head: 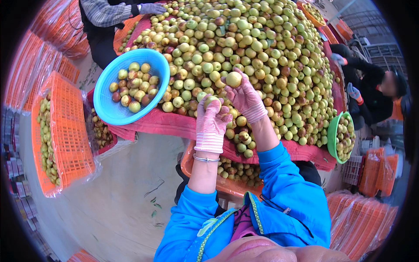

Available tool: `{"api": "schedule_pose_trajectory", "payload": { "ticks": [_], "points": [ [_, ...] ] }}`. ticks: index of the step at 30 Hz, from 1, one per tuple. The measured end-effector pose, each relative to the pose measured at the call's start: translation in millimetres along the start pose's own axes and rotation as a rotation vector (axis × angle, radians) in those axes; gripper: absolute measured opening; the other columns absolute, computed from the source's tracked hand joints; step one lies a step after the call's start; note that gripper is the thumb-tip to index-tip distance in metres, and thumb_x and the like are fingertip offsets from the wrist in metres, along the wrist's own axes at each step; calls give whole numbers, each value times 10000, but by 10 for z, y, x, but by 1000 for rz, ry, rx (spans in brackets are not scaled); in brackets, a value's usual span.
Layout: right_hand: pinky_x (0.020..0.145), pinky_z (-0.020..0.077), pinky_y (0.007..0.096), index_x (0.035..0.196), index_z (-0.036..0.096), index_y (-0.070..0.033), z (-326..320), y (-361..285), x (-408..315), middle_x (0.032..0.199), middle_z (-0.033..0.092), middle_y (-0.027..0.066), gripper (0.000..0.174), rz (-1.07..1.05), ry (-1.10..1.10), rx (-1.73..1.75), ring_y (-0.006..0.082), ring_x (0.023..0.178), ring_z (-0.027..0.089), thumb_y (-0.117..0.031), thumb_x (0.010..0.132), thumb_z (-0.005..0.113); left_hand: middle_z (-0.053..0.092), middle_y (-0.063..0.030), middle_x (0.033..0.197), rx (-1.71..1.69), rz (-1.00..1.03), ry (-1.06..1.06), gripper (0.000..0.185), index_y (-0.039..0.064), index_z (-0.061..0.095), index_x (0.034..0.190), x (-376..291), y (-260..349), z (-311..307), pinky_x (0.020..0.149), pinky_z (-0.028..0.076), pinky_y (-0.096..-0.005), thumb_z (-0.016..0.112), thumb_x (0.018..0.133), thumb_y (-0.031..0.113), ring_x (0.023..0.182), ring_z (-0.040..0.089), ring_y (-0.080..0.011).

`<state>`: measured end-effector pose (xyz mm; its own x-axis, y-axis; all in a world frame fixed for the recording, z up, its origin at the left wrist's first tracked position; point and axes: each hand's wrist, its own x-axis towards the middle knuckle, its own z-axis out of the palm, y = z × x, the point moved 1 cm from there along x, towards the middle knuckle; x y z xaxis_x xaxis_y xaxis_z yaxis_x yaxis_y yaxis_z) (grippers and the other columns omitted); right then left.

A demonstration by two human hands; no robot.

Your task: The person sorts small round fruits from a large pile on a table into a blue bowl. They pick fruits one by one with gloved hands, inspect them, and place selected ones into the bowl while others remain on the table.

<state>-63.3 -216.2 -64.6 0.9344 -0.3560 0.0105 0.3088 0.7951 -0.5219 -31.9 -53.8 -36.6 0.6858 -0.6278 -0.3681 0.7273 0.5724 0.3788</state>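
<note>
Both my hands wear pink striped gloves and are raised over a large heap of green and reddish-brown jujube fruits (262, 62) on a red cloth (170, 122). My left hand (212, 119) has its fingers around a green fruit (212, 102). Up and to the right of it, my right hand (246, 98) holds a yellowish fruit (233, 79) between thumb and fingers. A blue plastic basket (109, 111) with mostly brownish fruits tilts at the heap's left edge. Below my hands, an orange crate (229, 186) holds more fruits under the cloth's edge.
An orange plastic crate (73, 131) of fruits stands left, near a red-lined container (113, 140). A green basket (333, 136) sits at the heap's right. Co-workers are at the upper left (108, 14) and right (370, 88). Wrapped stacks of orange crates (360, 219) stand around.
</note>
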Motion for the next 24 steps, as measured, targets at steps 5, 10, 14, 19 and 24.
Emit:
{"api": "schedule_pose_trajectory", "payload": {
  "ticks": [5, 10, 14, 19, 24],
  "points": [
    [835, 559, 292, 1455, 377, -109, 128, 40, -91, 1248, 581, 217, 591, -12, 80, -51, 212, 957, 651, -254, 955, 657, 640, -96, 944, -64, -167, -14, 271, 163, 547, 1143, 13, 5, 20, 491, 492, -283, 646, 951, 327, 658, 613, -184],
    [621, 470, 214, 1372, 472, -70, 360, -22, -310, 996, 617, 46, 695, -47, 143, -612, 87, 690, 539, -399, 837, 768, 630, -99, 848, 58, -217, 340, 318, 105, 589, 994, -10, -23, 46, 497, 475, -316, 542, 992, 420, 629, 593, -217],
    [720, 508, 244, 1293, 561, -59, 503, -94, -418, 1067, 604, 55, 538, -29, 160, -736, 91, 855, 574, -325, 859, 734, 653, -80, 831, 18, -218, 290, 388, 93, 629, 922, 9, -36, 54, 509, 490, -337, 539, 975, 467, 650, 622, -245],
    [893, 522, 322, 1235, 621, -17, 630, -83, -433, 1059, 679, 88, 459, -65, 44, -1176, 165, 964, 644, -333, 908, 682, 648, -80, 782, 138, -269, -2, 471, 88, 626, 1036, -13, -25, 72, 444, 500, -304, 558, 944, 545, 616, 629, -206],
    [794, 519, 259, 1101, 702, -7, 569, -142, -387, 912, 702, 38, 303, 7, 33, -1027, 96, 856, 631, -265, 985, 593, 656, -82, 781, 240, -252, -90, 541, 86, 612, 1072, -95, -38, 119, 438, 536, -296, 603, 895, 598, 602, 644, -200]
  ]
}}
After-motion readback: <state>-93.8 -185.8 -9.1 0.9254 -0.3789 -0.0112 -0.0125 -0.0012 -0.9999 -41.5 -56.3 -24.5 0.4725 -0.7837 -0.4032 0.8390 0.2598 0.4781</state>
